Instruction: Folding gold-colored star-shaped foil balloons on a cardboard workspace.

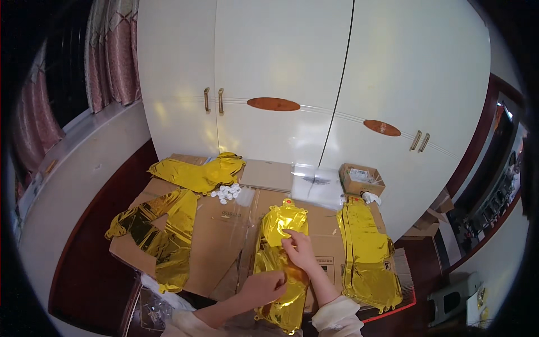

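A flat gold foil balloon (281, 219) lies lengthwise in front of me on a cardboard-covered surface, with a small red mark near its far end. My right hand (300, 251) rests over its middle, the index finger stretched along the foil and the other fingers partly curled. Closer to me, my left hand (264, 289) is curled into a fist over the balloon's left edge. Whatever those fingers may hold is hidden. Two more gold foil balloons, one with a triangular opening (178, 224) and one behind it (196, 173), lie at the left. Another gold foil sheet (368, 255) lies at the right.
Small white discs (226, 194) sit in a pile near the far-left balloons. A clear plastic bag (317, 185) and a small open cardboard box (362, 178) stand against the white cabinet (269, 50). A grey stool (455, 297) is on the floor at right.
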{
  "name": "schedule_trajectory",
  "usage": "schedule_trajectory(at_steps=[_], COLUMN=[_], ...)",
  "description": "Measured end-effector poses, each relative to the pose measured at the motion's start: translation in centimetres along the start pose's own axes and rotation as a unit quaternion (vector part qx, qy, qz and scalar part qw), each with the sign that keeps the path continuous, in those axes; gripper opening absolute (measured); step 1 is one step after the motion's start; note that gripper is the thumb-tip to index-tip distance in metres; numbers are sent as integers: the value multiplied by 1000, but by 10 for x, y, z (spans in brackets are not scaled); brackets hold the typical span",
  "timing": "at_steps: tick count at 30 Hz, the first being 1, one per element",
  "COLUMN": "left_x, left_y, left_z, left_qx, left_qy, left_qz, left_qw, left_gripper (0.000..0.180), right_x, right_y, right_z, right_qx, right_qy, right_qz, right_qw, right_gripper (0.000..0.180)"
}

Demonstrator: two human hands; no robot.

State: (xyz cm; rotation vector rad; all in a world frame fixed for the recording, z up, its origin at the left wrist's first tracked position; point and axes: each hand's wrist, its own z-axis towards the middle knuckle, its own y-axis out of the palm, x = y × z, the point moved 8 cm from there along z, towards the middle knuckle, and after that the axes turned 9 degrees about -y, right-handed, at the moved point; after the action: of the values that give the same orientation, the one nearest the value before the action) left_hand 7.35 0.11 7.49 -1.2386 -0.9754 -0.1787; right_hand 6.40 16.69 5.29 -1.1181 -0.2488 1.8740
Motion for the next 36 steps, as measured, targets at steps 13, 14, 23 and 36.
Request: schedule_trajectory(at_steps=[13, 14, 23, 36], left_x=[5, 0, -71, -60], left_y=[19, 9, -54, -69], left_z=[25, 28, 77, 79], left_qx=[28, 36, 152, 119], left_qy=[207, 183, 187, 7], left_qz=[80, 72, 217, 18], left_qw=[975, 980, 946, 993], left_gripper=[21, 19, 42, 43], right_x=[6, 6, 8, 20], right_y=[28, 28, 31, 28], right_z=[-22, -22, -22, -22], right_qx=[-151, -151, -173, -111], right_qy=[5, -14, -49, 1], right_qz=[95, 54, 42, 160], right_qw=[984, 987, 983, 981], right_gripper=[47, 47, 42, 39])
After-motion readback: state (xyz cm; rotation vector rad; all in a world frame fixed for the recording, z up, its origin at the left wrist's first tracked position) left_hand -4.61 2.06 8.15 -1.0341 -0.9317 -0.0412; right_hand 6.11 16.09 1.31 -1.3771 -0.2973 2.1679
